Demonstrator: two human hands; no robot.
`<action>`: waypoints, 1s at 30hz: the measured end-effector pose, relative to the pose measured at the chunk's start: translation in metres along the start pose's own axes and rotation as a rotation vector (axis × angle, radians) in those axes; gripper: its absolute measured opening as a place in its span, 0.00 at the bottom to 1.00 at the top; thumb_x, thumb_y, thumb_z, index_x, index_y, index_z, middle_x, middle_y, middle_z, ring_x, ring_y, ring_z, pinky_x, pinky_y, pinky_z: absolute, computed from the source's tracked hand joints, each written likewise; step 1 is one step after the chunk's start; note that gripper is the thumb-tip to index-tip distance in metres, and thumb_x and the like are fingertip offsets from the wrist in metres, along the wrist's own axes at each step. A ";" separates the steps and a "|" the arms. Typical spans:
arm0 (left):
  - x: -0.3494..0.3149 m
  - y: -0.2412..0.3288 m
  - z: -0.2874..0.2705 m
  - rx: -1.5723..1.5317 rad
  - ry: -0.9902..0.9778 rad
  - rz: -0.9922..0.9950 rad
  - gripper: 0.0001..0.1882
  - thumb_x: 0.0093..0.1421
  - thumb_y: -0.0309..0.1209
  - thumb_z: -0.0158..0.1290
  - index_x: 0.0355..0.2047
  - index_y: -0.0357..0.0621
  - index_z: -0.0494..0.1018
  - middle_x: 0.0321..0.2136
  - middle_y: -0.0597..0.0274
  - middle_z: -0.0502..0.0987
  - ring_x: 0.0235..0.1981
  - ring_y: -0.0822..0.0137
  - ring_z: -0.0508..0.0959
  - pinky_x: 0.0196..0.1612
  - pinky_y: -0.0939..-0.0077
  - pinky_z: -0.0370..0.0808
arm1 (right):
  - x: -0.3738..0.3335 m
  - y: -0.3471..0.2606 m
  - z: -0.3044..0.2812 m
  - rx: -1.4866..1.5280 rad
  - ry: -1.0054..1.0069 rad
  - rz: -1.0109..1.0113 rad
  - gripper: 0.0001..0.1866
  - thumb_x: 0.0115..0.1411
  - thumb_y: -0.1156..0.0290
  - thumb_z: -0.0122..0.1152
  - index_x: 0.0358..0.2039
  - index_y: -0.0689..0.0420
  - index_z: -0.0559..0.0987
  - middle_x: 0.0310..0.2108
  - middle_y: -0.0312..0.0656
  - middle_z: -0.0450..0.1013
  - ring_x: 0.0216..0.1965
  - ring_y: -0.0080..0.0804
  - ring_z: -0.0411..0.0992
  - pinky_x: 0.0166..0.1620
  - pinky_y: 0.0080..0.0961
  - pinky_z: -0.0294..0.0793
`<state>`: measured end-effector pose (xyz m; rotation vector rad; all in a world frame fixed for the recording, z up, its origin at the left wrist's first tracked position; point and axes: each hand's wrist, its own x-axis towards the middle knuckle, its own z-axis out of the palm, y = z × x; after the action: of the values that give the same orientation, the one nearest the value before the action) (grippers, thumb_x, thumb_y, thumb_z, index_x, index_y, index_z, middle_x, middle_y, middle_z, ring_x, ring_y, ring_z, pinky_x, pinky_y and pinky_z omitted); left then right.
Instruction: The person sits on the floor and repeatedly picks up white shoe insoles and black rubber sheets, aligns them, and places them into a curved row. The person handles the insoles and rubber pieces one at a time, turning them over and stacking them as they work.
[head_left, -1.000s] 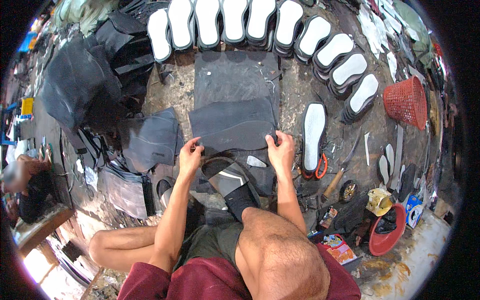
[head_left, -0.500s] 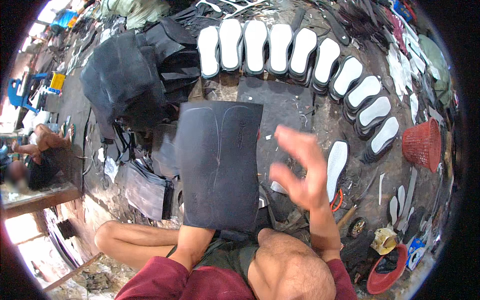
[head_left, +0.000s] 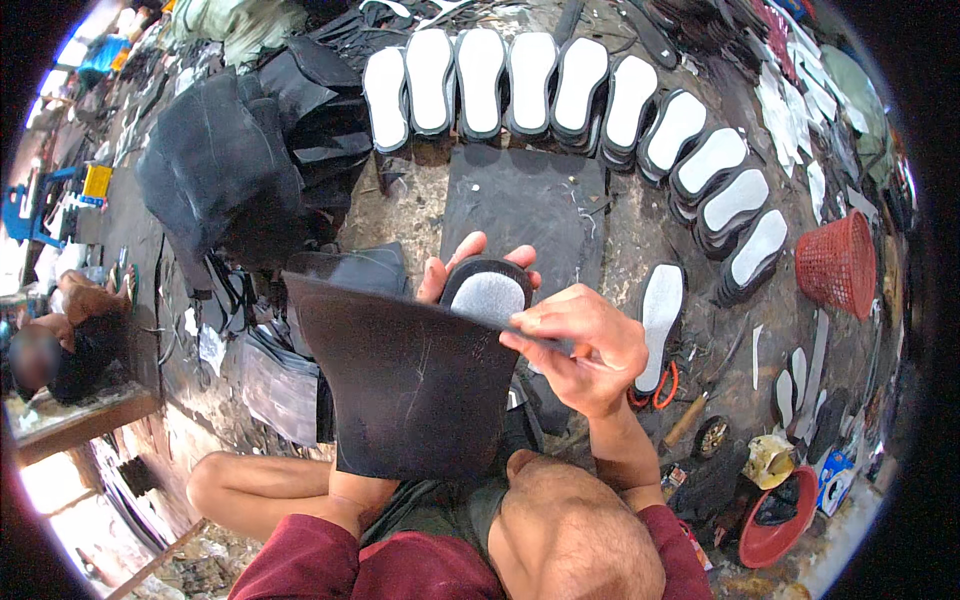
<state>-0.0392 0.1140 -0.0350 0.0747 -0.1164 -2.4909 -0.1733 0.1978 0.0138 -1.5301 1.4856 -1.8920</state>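
Note:
A black sheet (head_left: 420,390) with faint outlines drawn on it is tilted up over my lap, its far edge bent. My right hand (head_left: 590,350) is closed on the right edge of that sheet, thumb and fingers pinching it. Beyond the far edge shows the rounded end of a shoe sole (head_left: 487,292), black-rimmed with a pale grey top. The fingers of my left hand (head_left: 436,278) curl around this end from behind; the palm is hidden under the sheet. Next to my right hand lies a single white-topped sole (head_left: 661,325).
Stacks of white-topped soles (head_left: 533,85) form an arc across the floor. A heap of black sheets (head_left: 225,160) lies at the far left. On the right are a red basket (head_left: 836,265), orange-handled scissors (head_left: 668,385) and a red bowl (head_left: 765,545). Another person (head_left: 85,330) sits at the left.
My right hand has come in from the right and taken hold of the sheet's edge. The sheet has tilted, and my left fingers and the sole's end now show beyond it.

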 end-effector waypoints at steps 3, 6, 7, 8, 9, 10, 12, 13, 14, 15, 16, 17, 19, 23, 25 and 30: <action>0.001 -0.003 -0.004 0.087 0.007 0.033 0.31 0.69 0.57 0.43 0.64 0.52 0.64 0.61 0.33 0.66 0.59 0.42 0.71 0.56 0.48 0.77 | -0.009 0.002 0.001 0.042 0.055 0.105 0.14 0.44 0.83 0.77 0.32 0.61 0.82 0.32 0.43 0.82 0.32 0.34 0.80 0.36 0.26 0.79; 0.006 -0.005 -0.011 0.045 -0.007 0.030 0.30 0.69 0.57 0.43 0.64 0.56 0.64 0.60 0.33 0.66 0.58 0.41 0.72 0.55 0.47 0.78 | -0.011 0.002 0.006 0.074 0.109 0.184 0.13 0.45 0.83 0.77 0.31 0.62 0.82 0.30 0.42 0.82 0.30 0.32 0.80 0.34 0.25 0.78; 0.004 -0.002 -0.013 0.085 -0.010 0.023 0.29 0.69 0.55 0.45 0.65 0.56 0.64 0.61 0.32 0.65 0.59 0.41 0.71 0.55 0.46 0.77 | -0.011 0.001 0.007 0.075 0.124 0.209 0.13 0.45 0.83 0.77 0.31 0.62 0.82 0.29 0.42 0.82 0.29 0.31 0.80 0.33 0.24 0.78; 0.005 -0.001 -0.010 0.125 -0.012 0.013 0.29 0.69 0.53 0.46 0.65 0.56 0.64 0.62 0.32 0.64 0.60 0.41 0.69 0.56 0.46 0.77 | -0.012 0.001 0.007 0.043 0.121 0.265 0.13 0.45 0.82 0.77 0.32 0.61 0.82 0.29 0.41 0.81 0.31 0.31 0.80 0.34 0.25 0.77; 0.005 0.001 -0.006 0.164 -0.014 0.002 0.28 0.69 0.51 0.47 0.65 0.56 0.64 0.62 0.31 0.63 0.61 0.40 0.68 0.56 0.46 0.77 | -0.015 -0.001 0.006 0.012 0.118 0.321 0.14 0.45 0.81 0.78 0.32 0.61 0.82 0.29 0.40 0.81 0.33 0.31 0.79 0.35 0.26 0.77; 0.005 0.002 -0.003 0.293 0.023 0.003 0.28 0.69 0.48 0.48 0.66 0.56 0.64 0.63 0.32 0.63 0.62 0.40 0.67 0.56 0.45 0.77 | -0.017 -0.001 0.005 -0.020 0.115 0.376 0.14 0.45 0.80 0.79 0.33 0.61 0.82 0.29 0.40 0.81 0.34 0.31 0.79 0.36 0.26 0.77; 0.003 -0.009 0.017 0.147 0.120 0.053 0.27 0.67 0.41 0.52 0.64 0.49 0.64 0.60 0.36 0.67 0.58 0.45 0.72 0.55 0.51 0.78 | -0.017 0.001 0.013 -0.248 0.207 0.289 0.16 0.46 0.77 0.80 0.35 0.60 0.82 0.35 0.41 0.80 0.39 0.30 0.78 0.39 0.28 0.76; 0.002 -0.007 0.014 0.307 0.166 0.073 0.27 0.68 0.42 0.51 0.64 0.48 0.64 0.59 0.37 0.68 0.58 0.47 0.72 0.56 0.52 0.77 | -0.018 0.003 0.018 -0.358 0.252 0.244 0.17 0.46 0.75 0.80 0.36 0.60 0.82 0.38 0.41 0.80 0.42 0.29 0.77 0.41 0.28 0.75; 0.001 -0.001 0.006 0.465 0.212 0.096 0.27 0.68 0.42 0.51 0.64 0.46 0.64 0.58 0.38 0.69 0.58 0.49 0.72 0.56 0.54 0.76 | -0.018 0.005 0.023 -0.489 0.322 0.243 0.23 0.48 0.74 0.80 0.43 0.61 0.80 0.49 0.43 0.76 0.49 0.29 0.75 0.48 0.31 0.75; 0.002 0.005 0.000 0.619 0.249 0.116 0.27 0.69 0.43 0.50 0.64 0.45 0.63 0.58 0.40 0.70 0.57 0.51 0.73 0.57 0.55 0.75 | -0.015 0.005 0.026 -0.167 0.310 0.376 0.24 0.49 0.74 0.79 0.46 0.62 0.78 0.51 0.44 0.75 0.49 0.30 0.75 0.50 0.31 0.75; 0.004 0.013 -0.007 0.774 0.286 0.137 0.27 0.69 0.43 0.49 0.63 0.43 0.63 0.57 0.41 0.71 0.57 0.53 0.73 0.58 0.57 0.74 | -0.011 0.006 0.029 0.158 0.290 0.503 0.26 0.49 0.75 0.78 0.48 0.63 0.76 0.52 0.44 0.74 0.50 0.30 0.74 0.51 0.31 0.75; 0.005 0.025 -0.020 0.932 0.329 0.157 0.27 0.70 0.43 0.48 0.63 0.42 0.63 0.56 0.42 0.72 0.57 0.55 0.73 0.58 0.59 0.73 | -0.009 0.008 0.033 0.490 0.263 0.625 0.28 0.50 0.76 0.77 0.50 0.63 0.75 0.54 0.45 0.73 0.51 0.31 0.74 0.53 0.32 0.75; 0.018 0.056 -0.052 0.849 0.494 0.307 0.26 0.70 0.42 0.47 0.62 0.39 0.63 0.53 0.47 0.74 0.54 0.60 0.75 0.56 0.62 0.73 | -0.017 0.012 0.023 0.484 0.145 0.793 0.30 0.52 0.79 0.75 0.54 0.65 0.71 0.49 0.46 0.76 0.48 0.31 0.76 0.52 0.29 0.78; 0.017 0.092 -0.027 1.365 0.280 0.656 0.34 0.56 0.35 0.65 0.62 0.42 0.67 0.57 0.50 0.74 0.57 0.61 0.74 0.62 0.59 0.68 | -0.005 0.026 0.000 0.307 0.086 0.909 0.27 0.53 0.78 0.74 0.52 0.65 0.72 0.40 0.45 0.80 0.38 0.29 0.80 0.42 0.25 0.81; 0.009 0.090 0.027 2.302 -0.220 0.374 0.47 0.47 0.36 0.72 0.66 0.43 0.63 0.60 0.50 0.71 0.61 0.62 0.70 0.64 0.59 0.65 | -0.005 0.028 0.005 0.191 -0.108 0.972 0.26 0.52 0.78 0.75 0.50 0.65 0.73 0.40 0.45 0.81 0.37 0.28 0.80 0.41 0.25 0.81; 0.018 0.103 0.032 1.542 0.175 -0.300 0.21 0.47 0.26 0.72 0.42 0.34 0.81 0.38 0.62 0.84 0.39 0.73 0.81 0.48 0.76 0.76 | -0.010 0.035 -0.004 0.489 -0.129 0.956 0.18 0.61 0.73 0.68 0.49 0.68 0.79 0.39 0.41 0.81 0.40 0.24 0.78 0.44 0.21 0.78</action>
<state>0.0055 0.0238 0.0070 0.9595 -1.9695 -2.0223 -0.1852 0.1921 -0.0208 -0.5315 1.2215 -1.3673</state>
